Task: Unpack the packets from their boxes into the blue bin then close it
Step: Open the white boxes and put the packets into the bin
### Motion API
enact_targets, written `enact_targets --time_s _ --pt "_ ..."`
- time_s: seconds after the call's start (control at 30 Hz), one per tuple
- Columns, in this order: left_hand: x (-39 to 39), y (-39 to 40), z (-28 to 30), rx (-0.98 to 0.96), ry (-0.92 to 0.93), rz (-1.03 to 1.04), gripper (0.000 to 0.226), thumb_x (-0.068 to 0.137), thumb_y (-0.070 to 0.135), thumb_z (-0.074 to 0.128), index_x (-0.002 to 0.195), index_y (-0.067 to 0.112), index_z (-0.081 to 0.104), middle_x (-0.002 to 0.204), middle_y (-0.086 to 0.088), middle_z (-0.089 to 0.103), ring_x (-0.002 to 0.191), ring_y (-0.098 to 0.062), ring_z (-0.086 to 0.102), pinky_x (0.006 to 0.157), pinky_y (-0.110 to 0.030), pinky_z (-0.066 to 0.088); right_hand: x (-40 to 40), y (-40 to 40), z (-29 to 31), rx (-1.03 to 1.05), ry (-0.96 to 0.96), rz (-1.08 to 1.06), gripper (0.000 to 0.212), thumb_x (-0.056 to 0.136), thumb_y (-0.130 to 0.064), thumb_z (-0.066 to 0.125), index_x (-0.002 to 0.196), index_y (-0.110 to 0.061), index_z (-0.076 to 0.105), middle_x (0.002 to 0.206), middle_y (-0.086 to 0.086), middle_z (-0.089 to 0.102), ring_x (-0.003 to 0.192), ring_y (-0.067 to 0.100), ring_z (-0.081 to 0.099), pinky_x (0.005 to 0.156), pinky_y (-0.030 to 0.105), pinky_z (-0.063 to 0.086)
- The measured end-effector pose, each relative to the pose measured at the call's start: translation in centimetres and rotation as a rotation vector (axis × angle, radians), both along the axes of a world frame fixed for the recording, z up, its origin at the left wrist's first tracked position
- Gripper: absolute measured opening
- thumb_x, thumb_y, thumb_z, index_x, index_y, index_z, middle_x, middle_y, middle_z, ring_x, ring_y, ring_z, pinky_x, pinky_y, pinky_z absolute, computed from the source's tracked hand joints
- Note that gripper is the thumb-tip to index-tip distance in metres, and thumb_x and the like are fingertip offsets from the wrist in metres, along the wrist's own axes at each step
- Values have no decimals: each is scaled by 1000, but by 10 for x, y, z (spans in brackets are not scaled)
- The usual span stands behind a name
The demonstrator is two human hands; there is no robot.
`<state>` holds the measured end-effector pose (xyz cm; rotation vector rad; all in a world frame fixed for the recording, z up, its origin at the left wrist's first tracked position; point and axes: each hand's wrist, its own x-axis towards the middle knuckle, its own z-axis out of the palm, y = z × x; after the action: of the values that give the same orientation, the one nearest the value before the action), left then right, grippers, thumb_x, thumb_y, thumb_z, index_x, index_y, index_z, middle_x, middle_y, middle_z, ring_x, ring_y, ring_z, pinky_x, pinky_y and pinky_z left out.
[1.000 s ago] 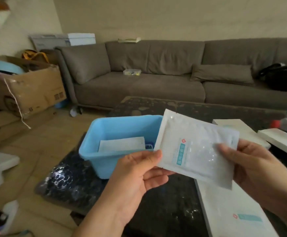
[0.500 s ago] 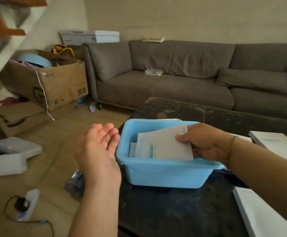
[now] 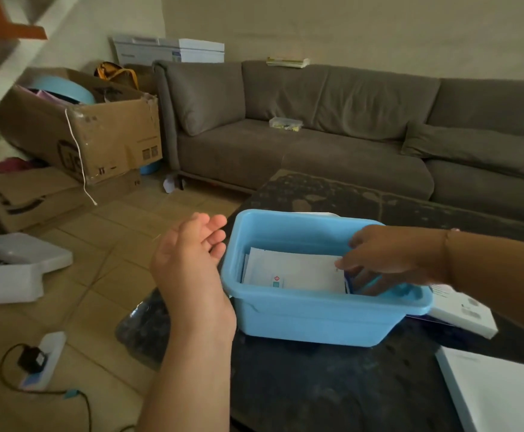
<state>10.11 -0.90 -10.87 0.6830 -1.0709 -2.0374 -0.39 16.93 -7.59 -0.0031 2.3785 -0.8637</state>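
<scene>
The blue bin (image 3: 317, 299) stands lidless on the dark table (image 3: 317, 388). White packets (image 3: 298, 271) lie flat inside it, the top one marked with a small red cross. My right hand (image 3: 391, 257) reaches into the bin's right side, its relaxed fingers touching the top packet's right edge. My left hand (image 3: 189, 263) hovers just left of the bin, open and holding nothing. A white box (image 3: 463, 313) lies right of the bin, partly under my right arm. Another white box (image 3: 497, 391) lies at the lower right.
A grey sofa (image 3: 317, 145) runs behind the table. Left of it sit a large cardboard box (image 3: 98, 129) and flattened cartons. On the tiled floor lie white foam pieces (image 3: 14, 269) and a power strip with a cable (image 3: 42, 357).
My right hand carried the packet from in front of me down into the bin, where it now lies flat. My left hand let go of it and moved to the bin's left.
</scene>
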Motion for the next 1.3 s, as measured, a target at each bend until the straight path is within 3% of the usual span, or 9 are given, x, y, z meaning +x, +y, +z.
enact_targets --time_s 0.13,0.27,0.43,0.6,0.73,0.87,1.0,1.17,1.3 --pt "-1 2 1 2 -32 -41 16 95 23 57 84 22 69 84 5 77 88 -12 71 78 -27 52 5 -4 -2 41 -116 21 36 92 -1 51 128 -6 48 109 18 66 95 30 69 76 40 62" --pt "-2 2 -1 56 -30 -65 14 94 23 58 86 20 69 80 7 76 86 -9 70 80 -25 51 11 -15 -1 23 -120 43 16 93 5 43 93 -10 47 91 15 59 84 28 62 76 39 57" --pt "-3 2 0 30 -40 -80 15 93 23 59 82 21 69 78 7 76 84 -9 69 80 -26 50 8 -17 3 118 -54 122 33 97 -10 52 130 -14 45 105 12 61 100 29 65 86 40 58" --pt "-2 -2 -1 30 -39 -93 17 94 23 58 81 22 69 75 9 75 78 -7 67 74 -25 48 -18 -27 -6 476 486 577 41 96 -34 56 136 -23 54 129 0 59 118 23 55 102 31 43" --pt "-3 -1 -1 20 -41 -89 17 93 22 58 80 22 69 75 9 74 76 -7 65 73 -25 47 -32 -41 -23 522 455 795 38 99 -45 47 130 -26 58 127 -4 61 113 19 56 104 36 44" --pt "-4 0 -2 13 -35 -72 19 92 21 58 76 22 68 74 8 73 77 -9 64 74 -26 48 -38 -45 -31 504 448 871 34 104 -39 39 126 -25 60 125 -5 62 113 19 54 106 38 40" --pt "-6 4 -2 9 -30 -41 20 92 19 59 75 22 68 71 8 72 81 -10 64 83 -27 50 -41 -46 -39 435 536 877 20 102 -30 46 99 -25 65 100 -9 65 96 17 55 96 32 42" --pt "-9 9 -1 -14 -42 -9 21 92 20 59 72 23 67 67 12 71 83 -10 64 88 -29 50 -38 -48 -44 379 576 812 27 100 -28 50 113 -16 71 112 2 71 103 22 60 98 34 46" --pt "-8 9 0 -15 -48 -3 21 92 20 59 74 23 68 67 12 71 84 -11 64 92 -33 51 -43 -49 -45 397 496 758 32 101 -41 45 110 -21 70 104 -4 67 98 19 58 95 34 46"
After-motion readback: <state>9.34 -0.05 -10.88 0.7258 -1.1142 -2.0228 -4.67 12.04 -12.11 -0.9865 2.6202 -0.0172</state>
